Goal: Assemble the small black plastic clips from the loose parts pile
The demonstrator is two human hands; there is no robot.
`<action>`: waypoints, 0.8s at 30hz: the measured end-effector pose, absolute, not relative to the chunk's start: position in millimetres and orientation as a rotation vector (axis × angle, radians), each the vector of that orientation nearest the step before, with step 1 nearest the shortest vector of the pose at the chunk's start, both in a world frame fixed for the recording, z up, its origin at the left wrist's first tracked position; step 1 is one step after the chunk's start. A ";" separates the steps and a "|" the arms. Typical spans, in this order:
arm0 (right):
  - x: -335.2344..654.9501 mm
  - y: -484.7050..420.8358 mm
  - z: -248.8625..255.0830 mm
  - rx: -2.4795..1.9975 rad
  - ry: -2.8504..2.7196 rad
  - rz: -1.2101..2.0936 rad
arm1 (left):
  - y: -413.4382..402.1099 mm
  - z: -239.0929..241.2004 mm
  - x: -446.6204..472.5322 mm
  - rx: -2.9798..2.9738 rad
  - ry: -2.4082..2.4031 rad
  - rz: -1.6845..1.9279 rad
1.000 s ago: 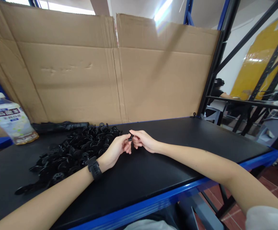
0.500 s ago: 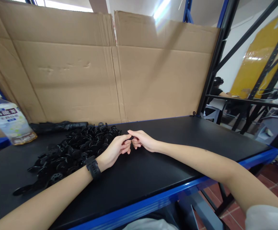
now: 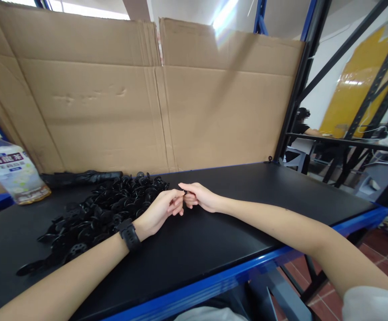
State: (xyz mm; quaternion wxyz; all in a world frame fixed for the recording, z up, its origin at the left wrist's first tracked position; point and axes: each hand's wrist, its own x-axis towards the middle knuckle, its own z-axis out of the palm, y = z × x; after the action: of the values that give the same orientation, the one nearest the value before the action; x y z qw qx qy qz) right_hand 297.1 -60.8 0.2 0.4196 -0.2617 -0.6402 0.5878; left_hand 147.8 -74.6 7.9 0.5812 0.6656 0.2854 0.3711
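Observation:
My left hand (image 3: 165,208) and my right hand (image 3: 199,196) meet over the middle of the black tabletop (image 3: 247,187). Between their fingertips is a small black part (image 3: 185,192), pinched from both sides and mostly covered by the fingers. Both hands are closed on it. Beside and behind my left hand lies a heap of black round plastic parts (image 3: 113,200), some disc-shaped with holes. A dark watch (image 3: 129,235) is on my left wrist.
A drink bottle (image 3: 13,169) stands at the far left. Black plastic film (image 3: 83,177) lies behind the heap. Cardboard panels (image 3: 227,111) wall off the back. A blue edge (image 3: 214,287) runs along the table's front. Another person (image 3: 303,127) sits far right, beyond a black metal frame.
The small black part has turned slightly between my fingertips and shows less. My hands have barely moved.

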 end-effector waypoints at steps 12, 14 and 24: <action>298.4 -57.3 -3.6 -0.649 -1.649 1.428 | -74.3 9.7 148.6 1.538 0.677 0.849; 298.1 -57.8 -3.1 -0.658 -1.619 1.414 | -74.3 9.1 149.5 1.529 0.682 0.857; 301.0 -56.3 -1.5 -0.606 -1.662 1.523 | -75.6 11.2 148.5 1.558 0.642 0.800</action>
State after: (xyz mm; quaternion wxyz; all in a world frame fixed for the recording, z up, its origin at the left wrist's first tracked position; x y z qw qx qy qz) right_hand 301.0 -56.3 -1.5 0.3928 -0.2386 -0.6547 0.6001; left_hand 148.5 -75.6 11.2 0.5956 0.6709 0.2764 0.3446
